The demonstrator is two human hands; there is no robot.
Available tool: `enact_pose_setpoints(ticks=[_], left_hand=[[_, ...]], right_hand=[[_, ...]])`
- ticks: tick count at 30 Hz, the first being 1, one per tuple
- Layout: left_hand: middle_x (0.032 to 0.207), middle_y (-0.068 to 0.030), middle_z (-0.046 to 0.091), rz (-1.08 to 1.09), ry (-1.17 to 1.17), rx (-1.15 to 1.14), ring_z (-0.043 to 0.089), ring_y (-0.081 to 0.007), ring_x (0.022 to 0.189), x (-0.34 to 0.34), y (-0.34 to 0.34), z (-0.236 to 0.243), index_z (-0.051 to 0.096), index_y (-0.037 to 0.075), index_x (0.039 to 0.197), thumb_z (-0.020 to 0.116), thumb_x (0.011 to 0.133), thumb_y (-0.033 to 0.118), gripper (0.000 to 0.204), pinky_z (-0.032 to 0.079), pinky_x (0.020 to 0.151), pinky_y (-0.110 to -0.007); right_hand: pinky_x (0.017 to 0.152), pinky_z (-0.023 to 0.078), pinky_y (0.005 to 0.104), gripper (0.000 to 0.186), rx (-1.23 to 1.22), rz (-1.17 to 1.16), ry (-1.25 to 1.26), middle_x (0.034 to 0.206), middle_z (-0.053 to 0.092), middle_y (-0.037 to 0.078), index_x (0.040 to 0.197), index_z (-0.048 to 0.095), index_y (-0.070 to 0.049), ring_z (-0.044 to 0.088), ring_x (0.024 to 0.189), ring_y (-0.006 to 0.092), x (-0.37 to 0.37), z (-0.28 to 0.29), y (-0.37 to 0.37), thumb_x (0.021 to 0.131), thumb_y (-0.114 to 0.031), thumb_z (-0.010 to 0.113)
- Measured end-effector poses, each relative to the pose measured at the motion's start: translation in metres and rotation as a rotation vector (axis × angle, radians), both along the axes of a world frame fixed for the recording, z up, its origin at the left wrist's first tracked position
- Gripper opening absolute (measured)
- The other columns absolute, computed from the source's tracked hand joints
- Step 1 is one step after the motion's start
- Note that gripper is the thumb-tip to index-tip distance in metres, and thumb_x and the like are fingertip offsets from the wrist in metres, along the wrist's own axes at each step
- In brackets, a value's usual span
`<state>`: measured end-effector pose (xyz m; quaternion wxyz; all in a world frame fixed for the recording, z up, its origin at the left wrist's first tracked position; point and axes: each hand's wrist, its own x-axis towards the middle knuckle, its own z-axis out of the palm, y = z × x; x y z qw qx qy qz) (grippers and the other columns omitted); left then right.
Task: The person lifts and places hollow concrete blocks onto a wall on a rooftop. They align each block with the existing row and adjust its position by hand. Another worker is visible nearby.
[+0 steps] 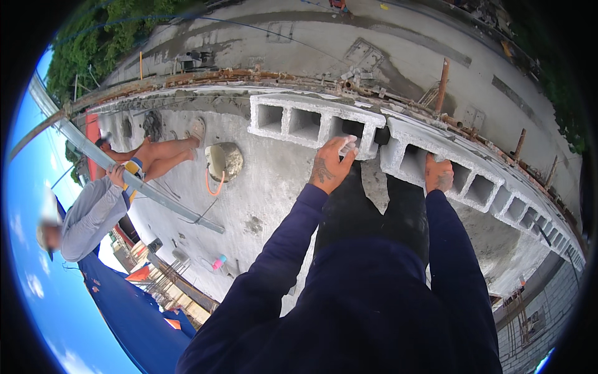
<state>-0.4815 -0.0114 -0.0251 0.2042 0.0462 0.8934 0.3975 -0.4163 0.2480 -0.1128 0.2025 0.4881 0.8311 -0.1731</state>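
Note:
Two grey hollow concrete blocks sit side by side along the ledge, a dark narrow gap between their ends. My left hand (pixel 332 161) grips the left block (pixel 269 136) at its nearest-right cavity, fingers curled over the edge and thumb up. My right hand (pixel 438 172) is wrapped round a web of the right block (pixel 393 156), between two cavities, its fingertips partly hidden. A row of similar blocks (pixel 512 215) continues to the right. My dark-clothed legs are below the blocks.
A co-worker (pixel 90 221) at left holds a long metal channel (pixel 159 193). Another seated person (pixel 165 153) is beyond, near a bucket (pixel 224 162) with an orange hose. Rusty posts (pixel 442 87) and rails line the edge above a paved area (pixel 386 37).

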Motion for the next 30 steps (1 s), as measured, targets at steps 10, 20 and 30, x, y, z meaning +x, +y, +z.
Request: enact_pose_setpoints(ticks=[10,20,30], left_hand=[[0.091,-0.0095,0.063,0.728,-0.047,-0.062,0.060,-0.0173,0.080,-0.022,-0.195,-0.027,0.061,0.003,0.107,0.064,0.083,0.020,0.030,0.048,0.072,-0.029],[0.124,-0.0168,0.051,1.204,-0.425,0.420,0.051,-0.0256,0.114,-0.019,-0.257,-0.088,0.030,0.004,0.139,0.069,0.078,0.039,0.080,0.041,0.094,-0.034],[0.129,-0.0091,0.049,1.218,-0.632,0.854,0.049,-0.0213,0.115,-0.019,-0.233,-0.105,0.027,0.003,0.140,0.071,0.075,0.046,0.090,0.039,0.095,-0.041]], right_hand=[[0.069,0.048,0.0392,0.063,-0.063,0.258,0.246,0.081,0.065,0.023,0.085,0.063,0.010,0.063,0.076,0.0322,0.020,-0.011,0.027,0.072,-0.051,0.069],[0.087,0.045,0.0405,0.050,-0.347,0.701,0.389,0.114,0.058,0.025,0.117,0.054,0.005,0.057,0.103,0.0349,-0.110,0.075,-0.120,0.082,-0.030,0.066],[0.094,0.042,0.0400,0.065,-0.701,1.170,0.023,0.118,0.056,0.025,0.124,0.049,0.004,0.053,0.113,0.0363,-0.229,0.027,-0.290,0.077,-0.036,0.070]])
